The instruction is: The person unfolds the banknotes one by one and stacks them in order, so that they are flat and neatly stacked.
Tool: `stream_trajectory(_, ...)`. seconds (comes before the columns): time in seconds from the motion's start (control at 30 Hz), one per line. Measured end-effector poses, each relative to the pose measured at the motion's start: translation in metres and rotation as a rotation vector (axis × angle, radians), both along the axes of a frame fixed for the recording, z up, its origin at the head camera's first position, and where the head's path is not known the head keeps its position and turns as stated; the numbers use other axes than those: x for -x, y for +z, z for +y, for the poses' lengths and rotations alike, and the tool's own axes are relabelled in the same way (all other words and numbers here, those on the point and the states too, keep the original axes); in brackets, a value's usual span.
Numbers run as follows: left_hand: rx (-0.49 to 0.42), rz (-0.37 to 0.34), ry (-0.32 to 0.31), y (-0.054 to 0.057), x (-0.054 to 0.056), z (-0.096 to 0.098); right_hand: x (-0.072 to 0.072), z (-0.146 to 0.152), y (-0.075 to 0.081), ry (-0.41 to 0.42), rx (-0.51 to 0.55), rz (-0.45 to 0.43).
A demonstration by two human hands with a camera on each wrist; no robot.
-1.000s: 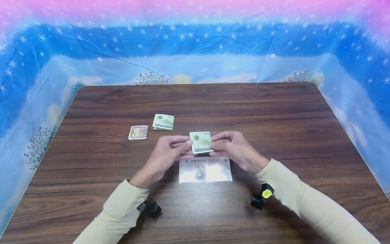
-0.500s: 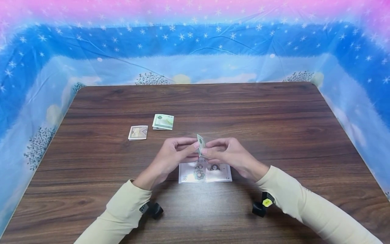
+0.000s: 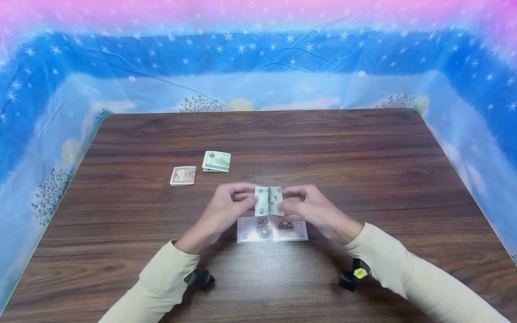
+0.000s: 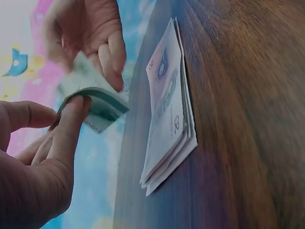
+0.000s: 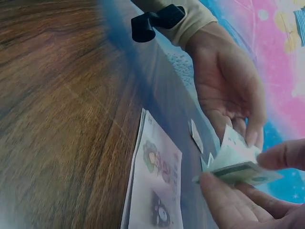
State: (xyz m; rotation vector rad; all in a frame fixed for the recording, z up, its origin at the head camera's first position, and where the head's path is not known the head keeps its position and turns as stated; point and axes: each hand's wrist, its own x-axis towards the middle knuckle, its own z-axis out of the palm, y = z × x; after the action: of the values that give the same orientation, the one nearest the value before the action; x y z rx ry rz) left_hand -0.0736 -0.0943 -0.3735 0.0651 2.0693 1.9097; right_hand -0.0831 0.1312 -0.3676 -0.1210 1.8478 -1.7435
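Note:
Between my hands a small green banknote point(image 3: 262, 202) is partly unfolded, with a crease down its middle and a figure 2 on its left half. My left hand point(image 3: 222, 213) pinches its left edge between thumb and fingers. The right edge is pinched by my right hand point(image 3: 319, 211). In the left wrist view the green note bends in a curve, raised off the table. Just below it lies a flat stack of pale pinkish banknotes point(image 3: 252, 232), marked 20; its separate layers show at the edge in the left wrist view.
Two folded notes lie farther back on the left of the dark wooden table point(image 3: 343, 148): a green folded banknote point(image 3: 216, 161) and a brownish folded banknote point(image 3: 183, 176). A patterned blue and pink cloth point(image 3: 282, 54) rises around the table's far edge and sides.
The green banknote was a folded square facing up, then was turned edge-on between the fingers. Now its fold is spread apart and the hands have come slightly nearer the body.

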Motion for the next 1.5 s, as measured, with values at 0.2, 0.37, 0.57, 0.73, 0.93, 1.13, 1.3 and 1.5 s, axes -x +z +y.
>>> stream_trajectory(0.2,0.051,0.006,0.02,-0.001,-0.002,-0.005,-0.001,0.011,-0.002,-0.042,-0.036,0.007)
stream_trajectory(0.37,0.153,-0.016,0.021,-0.003,-0.005,-0.011,-0.002,0.019,-0.005,-0.037,-0.108,0.03)
stream_trajectory(0.57,0.227,-0.04,-0.027,-0.006,-0.006,-0.018,-0.002,0.026,-0.011,-0.012,-0.162,-0.007)
stream_trajectory(0.73,0.253,-0.059,-0.072,-0.008,-0.005,-0.021,0.0,0.029,-0.02,0.019,-0.194,0.01)
stream_trajectory(0.93,0.497,0.023,-0.156,-0.012,-0.002,-0.019,0.003,0.031,-0.031,0.055,-0.303,0.098)
stream_trajectory(1.13,0.73,0.179,-0.195,-0.013,-0.001,-0.016,0.004,0.028,-0.034,0.096,-0.488,0.209)
stream_trajectory(1.3,0.818,0.249,-0.179,-0.014,-0.001,-0.016,0.005,0.029,-0.031,0.108,-0.654,0.3)
stream_trajectory(1.5,0.81,0.256,-0.194,-0.012,0.0,-0.018,0.005,0.029,-0.029,0.134,-0.79,0.44)
